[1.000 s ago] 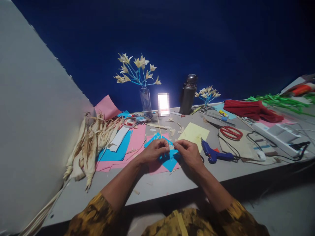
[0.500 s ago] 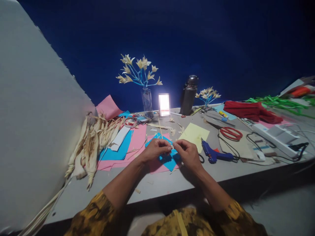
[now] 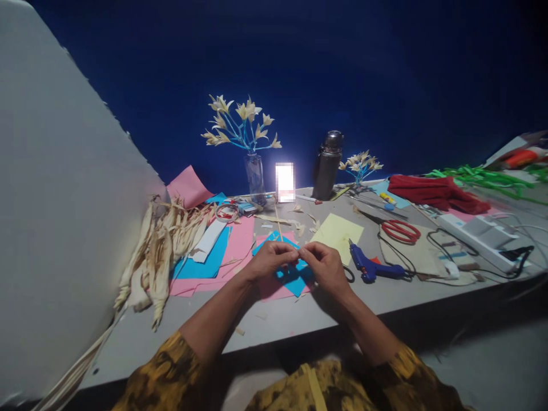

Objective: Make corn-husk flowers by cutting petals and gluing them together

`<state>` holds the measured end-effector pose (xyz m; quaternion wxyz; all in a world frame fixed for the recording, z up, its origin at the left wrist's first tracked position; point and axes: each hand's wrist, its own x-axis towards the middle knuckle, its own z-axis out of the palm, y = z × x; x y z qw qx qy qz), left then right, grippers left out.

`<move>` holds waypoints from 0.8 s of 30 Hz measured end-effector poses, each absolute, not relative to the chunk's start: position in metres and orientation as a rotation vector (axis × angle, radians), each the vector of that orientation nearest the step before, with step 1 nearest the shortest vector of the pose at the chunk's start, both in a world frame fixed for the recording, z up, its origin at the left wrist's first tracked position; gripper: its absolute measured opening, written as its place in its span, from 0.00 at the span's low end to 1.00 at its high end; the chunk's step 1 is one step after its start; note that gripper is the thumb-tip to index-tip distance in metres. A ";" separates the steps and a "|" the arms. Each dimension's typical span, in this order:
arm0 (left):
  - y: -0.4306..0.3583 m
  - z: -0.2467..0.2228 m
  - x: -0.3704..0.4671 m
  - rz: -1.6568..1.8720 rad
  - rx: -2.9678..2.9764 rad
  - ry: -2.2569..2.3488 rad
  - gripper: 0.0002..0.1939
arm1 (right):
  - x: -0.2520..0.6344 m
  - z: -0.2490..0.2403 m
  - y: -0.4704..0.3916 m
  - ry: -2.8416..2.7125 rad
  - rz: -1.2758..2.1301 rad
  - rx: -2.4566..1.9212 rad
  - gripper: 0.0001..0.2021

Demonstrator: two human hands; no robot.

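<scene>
My left hand (image 3: 273,261) and my right hand (image 3: 324,265) meet at the fingertips over the table, each closed in a pinch. Whatever lies between the fingers is too small and hidden to name. Under them is a blue paper sheet (image 3: 295,283) on top of pink paper (image 3: 272,291). A thin pale stick (image 3: 278,222) stands out beyond my left hand; I cannot tell whether it is held. Just right of my right hand lies a blue glue gun (image 3: 372,267), and a yellow paper sheet (image 3: 336,233) lies behind that hand.
Dried corn husks (image 3: 158,257) are heaped at left beside a tape roll (image 3: 226,212). Behind stand a glass vase (image 3: 256,177) with husk flowers, a bright light (image 3: 285,182) and a dark flask (image 3: 327,168). Red-handled scissors (image 3: 400,231) and a white power strip (image 3: 482,242) lie at right.
My right fingertips have come slightly left, up against my left ones. The small pale bit seen between them before is now hidden. The things on the table have not moved.
</scene>
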<state>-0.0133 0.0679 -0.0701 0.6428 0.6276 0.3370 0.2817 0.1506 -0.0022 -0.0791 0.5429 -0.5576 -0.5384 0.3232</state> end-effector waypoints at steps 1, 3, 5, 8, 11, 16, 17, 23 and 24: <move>0.068 -0.070 -0.013 0.638 1.427 0.775 0.14 | 0.150 -0.079 -0.002 -1.281 0.767 -1.322 0.12; 0.069 -0.069 -0.014 0.636 1.421 0.788 0.14 | 0.152 -0.079 -0.001 -1.257 0.774 -1.312 0.12; 0.070 -0.070 -0.014 0.663 1.400 0.808 0.14 | 0.157 -0.080 0.000 -1.226 0.765 -1.322 0.13; 0.072 -0.071 -0.014 0.704 1.348 0.829 0.14 | 0.170 -0.081 0.000 -1.280 0.658 -1.417 0.14; 0.074 -0.074 -0.014 0.726 1.310 0.839 0.14 | 0.183 -0.083 0.000 -1.418 0.558 -1.524 0.13; 0.077 -0.076 -0.014 0.754 1.290 0.859 0.16 | 0.191 -0.090 0.000 -1.559 0.493 -1.637 0.12; 0.078 -0.075 -0.014 0.747 1.288 0.849 0.17 | 0.190 -0.091 0.000 -1.568 0.492 -1.644 0.12; 0.078 -0.075 -0.016 0.754 1.287 0.842 0.18 | 0.189 -0.095 0.003 -1.594 0.449 -1.672 0.12; 0.078 -0.076 -0.016 0.770 1.289 0.860 0.18 | 0.189 -0.095 0.003 -1.612 0.420 -1.698 0.12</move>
